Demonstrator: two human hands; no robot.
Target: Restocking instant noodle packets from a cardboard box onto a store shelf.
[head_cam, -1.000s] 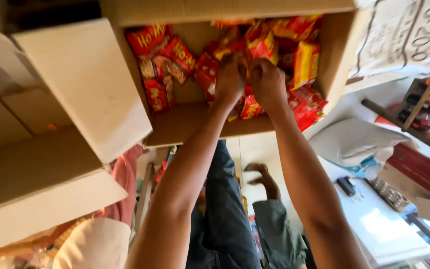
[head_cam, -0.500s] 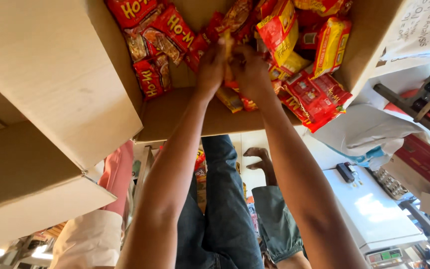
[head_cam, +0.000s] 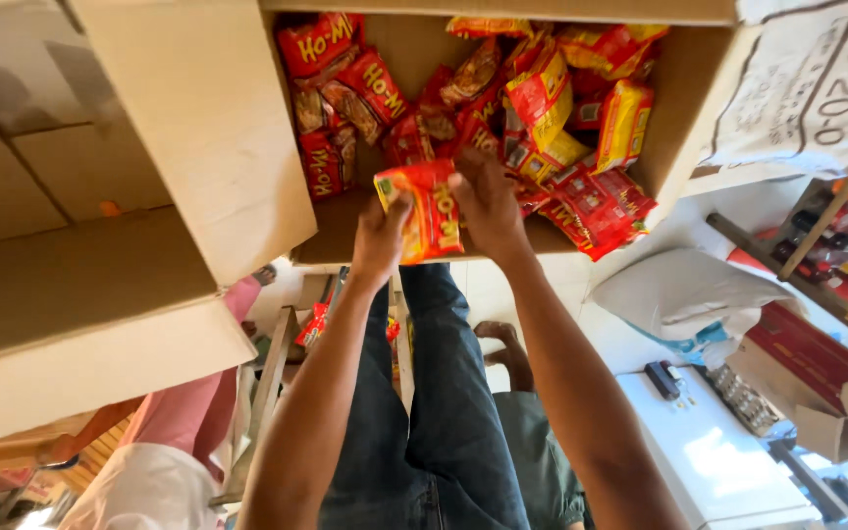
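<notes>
My left hand (head_cam: 380,236) and right hand (head_cam: 488,201) pinch one packet (head_cam: 427,211); loose packets (head_cam: 596,206) at three o'clock could spill over the box (head_cam: 198,147) edge.

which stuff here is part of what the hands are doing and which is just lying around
In hand:
left hand and right hand, both gripping one red and yellow packet
open cardboard box with a heap of packets

Lying about:
white sack
white counter with a dark remote
red carton
another person in pink
</notes>
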